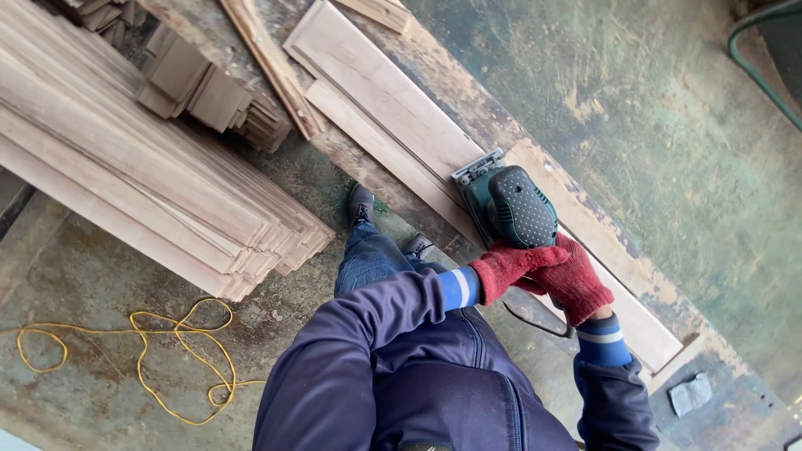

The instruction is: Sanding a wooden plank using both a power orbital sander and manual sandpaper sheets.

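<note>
1. Both red-gloved hands, left hand and right hand, close their grip around the green sander.
2. The sander rests on a long board lying on the worktop.
3. Stacked planks lie nearby.

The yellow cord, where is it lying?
In the head view the yellow cord lies looped on the floor at lower left, below the stack of boards and left of the person's dark sleeve.

One green sander, two gloved hands, one yellow cord, two shoes
</note>
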